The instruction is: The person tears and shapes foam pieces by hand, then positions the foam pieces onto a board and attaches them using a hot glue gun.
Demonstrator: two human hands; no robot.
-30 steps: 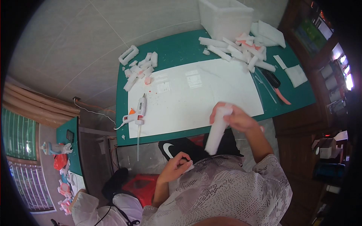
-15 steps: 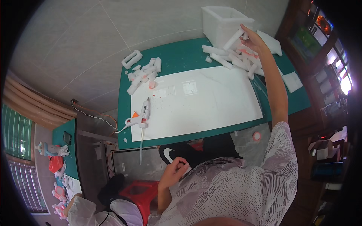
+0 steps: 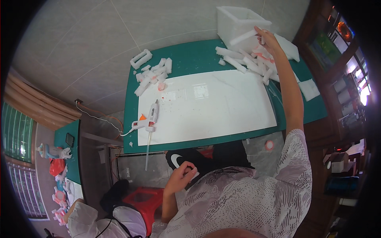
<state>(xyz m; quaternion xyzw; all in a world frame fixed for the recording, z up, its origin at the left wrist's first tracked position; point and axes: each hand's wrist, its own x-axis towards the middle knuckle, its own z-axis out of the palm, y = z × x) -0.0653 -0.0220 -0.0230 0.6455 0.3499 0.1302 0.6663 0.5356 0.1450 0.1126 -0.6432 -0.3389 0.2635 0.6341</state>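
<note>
My right hand (image 3: 268, 41) reaches to the far right of the table and pinches a white foam strip (image 3: 243, 37). The strip is held slantwise in front of a white foam box (image 3: 234, 28), above a heap of white and pinkish foam strips (image 3: 251, 62). Whether it touches the box, I cannot tell. Close to my lap, my left hand (image 3: 180, 177) is closed with curled fingers around a small white piece (image 3: 196, 175), mostly hidden. A white glue gun (image 3: 152, 116) with a clear glue stick lies at the white board's left edge.
The white board (image 3: 214, 107) covers much of the green table (image 3: 190, 59). More foam pieces (image 3: 154, 75) and a foam frame (image 3: 141, 58) lie at the far left. A cable (image 3: 107, 119) runs from the glue gun to the wall. Another person's sleeve (image 3: 85, 220) and a red stool (image 3: 145, 202) are at lower left.
My right hand still holds the foam strip, which has turned to a flatter slant. The left hand's fingers have shifted slightly. The whole view has moved a little.
</note>
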